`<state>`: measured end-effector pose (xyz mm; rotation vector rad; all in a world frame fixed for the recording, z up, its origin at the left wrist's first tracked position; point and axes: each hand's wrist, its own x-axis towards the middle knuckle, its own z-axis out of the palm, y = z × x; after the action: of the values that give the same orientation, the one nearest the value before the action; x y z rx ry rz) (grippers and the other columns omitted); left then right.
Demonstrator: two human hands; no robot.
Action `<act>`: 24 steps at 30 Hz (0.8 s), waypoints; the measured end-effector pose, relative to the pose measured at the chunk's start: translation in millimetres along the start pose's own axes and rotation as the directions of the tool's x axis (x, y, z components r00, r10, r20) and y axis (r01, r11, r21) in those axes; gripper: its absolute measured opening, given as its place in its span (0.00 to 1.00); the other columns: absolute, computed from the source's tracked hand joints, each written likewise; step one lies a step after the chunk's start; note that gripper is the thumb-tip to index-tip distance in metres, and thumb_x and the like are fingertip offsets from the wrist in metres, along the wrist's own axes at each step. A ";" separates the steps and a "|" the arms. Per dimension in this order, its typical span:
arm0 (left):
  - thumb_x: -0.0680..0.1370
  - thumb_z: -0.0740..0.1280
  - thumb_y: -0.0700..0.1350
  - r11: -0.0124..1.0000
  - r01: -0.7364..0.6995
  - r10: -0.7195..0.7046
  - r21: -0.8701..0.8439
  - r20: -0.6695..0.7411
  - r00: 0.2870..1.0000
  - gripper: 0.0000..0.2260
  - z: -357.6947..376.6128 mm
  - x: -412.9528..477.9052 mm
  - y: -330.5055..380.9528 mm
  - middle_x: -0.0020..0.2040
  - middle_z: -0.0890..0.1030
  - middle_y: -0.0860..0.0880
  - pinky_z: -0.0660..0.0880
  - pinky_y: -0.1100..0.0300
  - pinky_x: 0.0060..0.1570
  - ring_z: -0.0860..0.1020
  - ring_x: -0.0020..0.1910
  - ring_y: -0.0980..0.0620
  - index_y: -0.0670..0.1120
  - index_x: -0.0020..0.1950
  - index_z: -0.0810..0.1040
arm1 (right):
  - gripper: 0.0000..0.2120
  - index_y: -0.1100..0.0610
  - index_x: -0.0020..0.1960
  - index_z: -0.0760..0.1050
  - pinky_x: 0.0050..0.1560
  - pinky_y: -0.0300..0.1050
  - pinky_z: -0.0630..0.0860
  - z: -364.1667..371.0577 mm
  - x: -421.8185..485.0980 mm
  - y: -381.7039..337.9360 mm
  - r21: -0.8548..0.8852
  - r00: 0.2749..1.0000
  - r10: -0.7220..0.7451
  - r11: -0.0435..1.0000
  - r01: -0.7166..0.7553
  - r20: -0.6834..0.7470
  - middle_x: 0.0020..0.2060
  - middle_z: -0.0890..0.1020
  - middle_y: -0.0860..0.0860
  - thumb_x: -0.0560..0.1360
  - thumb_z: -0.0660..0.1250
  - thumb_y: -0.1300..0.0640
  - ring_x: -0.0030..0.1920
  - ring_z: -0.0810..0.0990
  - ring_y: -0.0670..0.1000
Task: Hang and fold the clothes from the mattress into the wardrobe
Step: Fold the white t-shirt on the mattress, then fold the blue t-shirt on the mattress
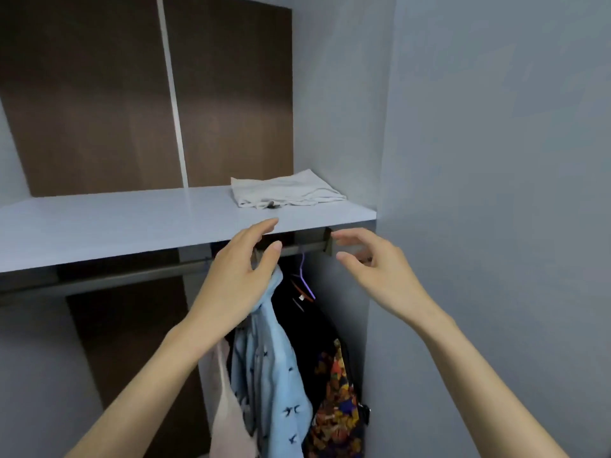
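Clothes hang bunched at the right end of the wardrobe rail (125, 278), under the shelf's (115, 226) right front corner. The light blue garment (274, 375), printed with small dark marks, hangs there with its top gathered up against the underside of the left hand (238, 279). The left hand's fingers reach loosely forward to the shelf's front edge, thumb just below them. Its palm covers the top of the blue fabric, so whether it grips anything there cannot be told.

The right hand (373, 269) hovers just right of the rail bracket (328, 245). Its fingers are spread and gently curved, and it holds nothing.

Between the two hands a purple hanger (303, 269) hooks over the rail and carries a black garment (297, 328), which touches the blue one's right side. Lower down, a many-coloured patterned garment (337, 411) presses close to the wardrobe's right side wall (496, 193). A pale pinkish garment (221, 424) hangs on the blue one's left, partly hidden by the left forearm.

On the shelf, near its right rear corner, lies a folded white garment (284, 190), apart from both hands. Behind the shelf stands a dark brown back panel (99, 94). The shelf's front edge hides the rail's upper side and the hanger hooks near the left hand.
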<state>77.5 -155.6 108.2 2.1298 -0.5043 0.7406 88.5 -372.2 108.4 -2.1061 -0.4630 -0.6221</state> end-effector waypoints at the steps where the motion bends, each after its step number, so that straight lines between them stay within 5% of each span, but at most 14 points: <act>1: 0.81 0.59 0.53 1.000 0.004 -0.003 -0.024 0.026 1.000 0.18 1.1 -13.2 0.8 0.68 0.70 0.63 0.64 0.64 0.65 0.67 0.66 0.66 0.59 0.72 0.67 | 0.13 0.45 0.59 0.77 0.44 0.27 0.69 0.1 -19.0 -3.0 -0.013 1.000 0.025 1.000 -0.025 -0.009 0.51 0.81 0.40 0.77 0.66 0.58 0.45 0.78 0.42; 7: 0.81 0.60 0.47 0.976 0.089 -0.035 -0.199 0.260 0.965 0.17 19.2 -104.1 21.0 0.67 0.73 0.59 0.67 0.58 0.68 0.69 0.67 0.62 0.54 0.71 0.69 | 0.11 0.44 0.58 0.76 0.44 0.28 0.72 -18.2 -151.5 -19.0 -0.055 0.972 0.234 0.970 -0.235 -0.021 0.49 0.81 0.38 0.78 0.65 0.56 0.44 0.79 0.40; 13: 0.80 0.63 0.41 0.948 0.130 0.026 -0.289 0.480 0.877 0.16 76.7 -193.1 60.8 0.64 0.77 0.53 0.69 0.57 0.65 0.74 0.63 0.56 0.49 0.68 0.73 | 0.11 0.45 0.59 0.75 0.43 0.30 0.71 -54.0 -302.0 -20.7 -0.100 0.864 0.488 0.860 -0.500 -0.129 0.50 0.80 0.39 0.79 0.64 0.57 0.41 0.77 0.41; 24: 0.81 0.61 0.41 0.863 0.171 0.321 -0.475 0.778 0.540 0.15 175.9 -368.9 207.7 0.63 0.76 0.55 0.67 0.64 0.63 0.74 0.62 0.59 0.48 0.68 0.73 | 0.12 0.47 0.61 0.75 0.44 0.32 0.73 -132.4 -587.9 -88.1 -0.057 0.495 0.715 0.542 -0.839 -0.494 0.52 0.81 0.42 0.79 0.64 0.57 0.45 0.80 0.43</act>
<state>-258.9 -382.5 -105.0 1.8179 -1.1725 -0.4706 -466.8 -490.1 -112.2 -2.0649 0.8994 -0.5598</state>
